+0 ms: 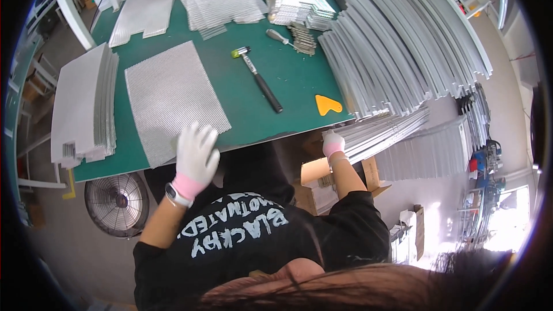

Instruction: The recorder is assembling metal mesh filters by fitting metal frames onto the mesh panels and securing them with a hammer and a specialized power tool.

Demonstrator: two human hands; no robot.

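Note:
My left hand [197, 155], in a white glove with a pink cuff, is open with its fingers spread. It rests at the near edge of a silver mesh sheet [173, 92] that lies on the green table. Beyond the table's front edge, my right hand [334, 144] is closed, also gloved. It is beside the near ends of long silver metal strips [380, 135]; what its fingers hold is hidden. A rubber-headed hammer [259, 80] with a black handle lies to the right of the mesh sheet. Near the right table edge is a yellow plastic scraper [328, 105].
Stacked mesh panels [83, 103] stand at the left; more mesh sheets [222, 3] lie at the back. A screwdriver [277, 36] lies beside small metal pieces [302, 39]. Long metal profiles [397, 40] fill the right side. Below are a fan [117, 203] and a cardboard box [315, 170].

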